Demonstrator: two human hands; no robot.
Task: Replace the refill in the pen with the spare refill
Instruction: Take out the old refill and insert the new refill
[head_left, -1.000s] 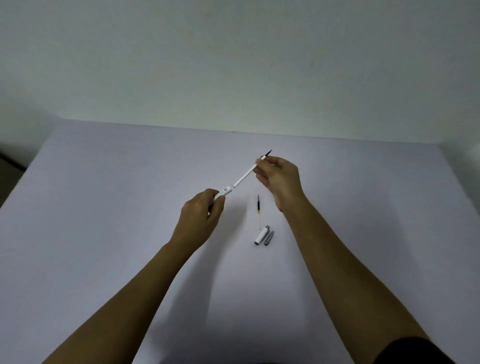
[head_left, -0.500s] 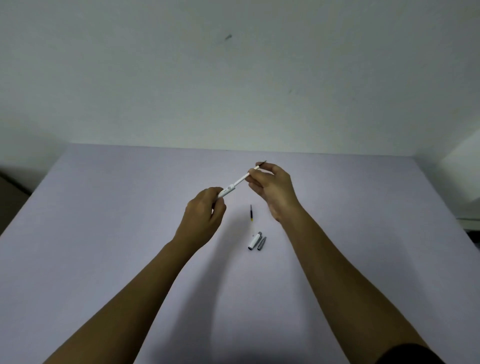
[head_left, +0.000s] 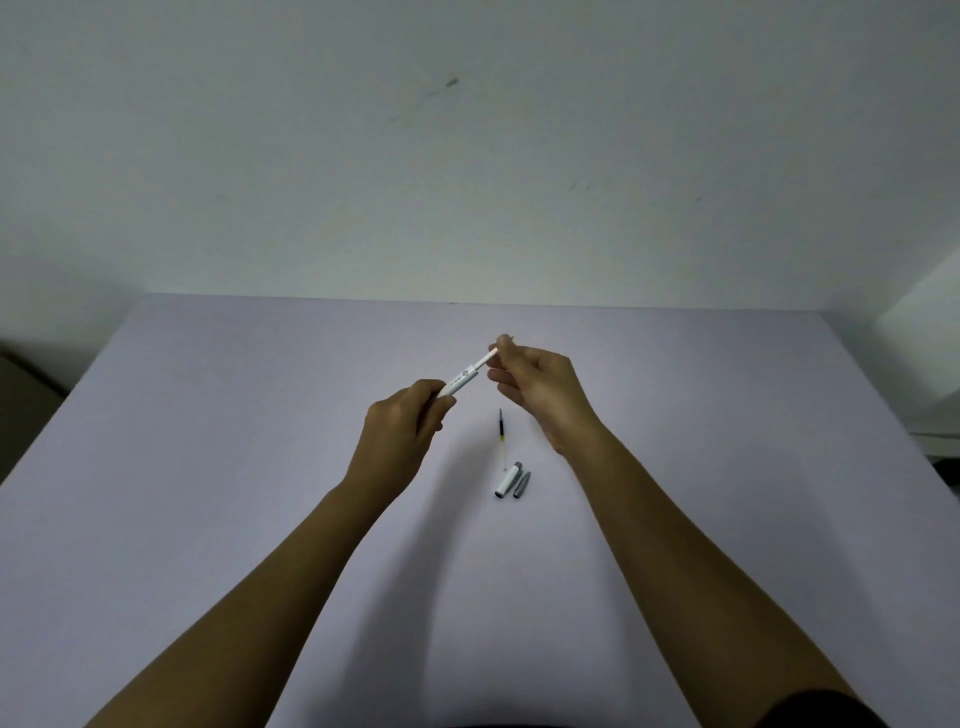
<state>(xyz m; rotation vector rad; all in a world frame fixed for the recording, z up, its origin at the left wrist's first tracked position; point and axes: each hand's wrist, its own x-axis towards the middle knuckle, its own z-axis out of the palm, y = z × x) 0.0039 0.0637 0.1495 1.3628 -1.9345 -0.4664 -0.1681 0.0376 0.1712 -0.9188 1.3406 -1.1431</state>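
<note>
Holding a slim white plastic pen barrel (head_left: 466, 375) up over the tabletop (head_left: 218, 467), tilted so it's rising toward the far right. Left hand (head_left: 402, 431) curled closed around the barrel's lower end, right hand (head_left: 537, 389) pinching closed at the upper end with fingertips (head_left: 503, 343) bunched over the tip. Sporting a small grey printed mark partway along the barrel, but way too tiny and blurry for reading. Not showing whether a refill is sitting inside the barrel right now, since the fingers are covering that end.

Lying flat on the tabletop, just below and between the two hands: a thin refill (head_left: 501, 439) with a dark upper section, a yellowish band, and a clear lower stretch, pointing roughly away from the camera. Sitting right at its near end: a short white cylindrical cap (head_left: 507, 480) with a grey end, and touching or nearly touching on its right a small grey tapered piece (head_left: 521, 484), both slightly slanted.

Looking smooth and matte, that pale lavender tabletop, with soft arm shadows falling across it. Plain off-white wall (head_left: 467, 156) behind, carrying a few faint scuffs.
</note>
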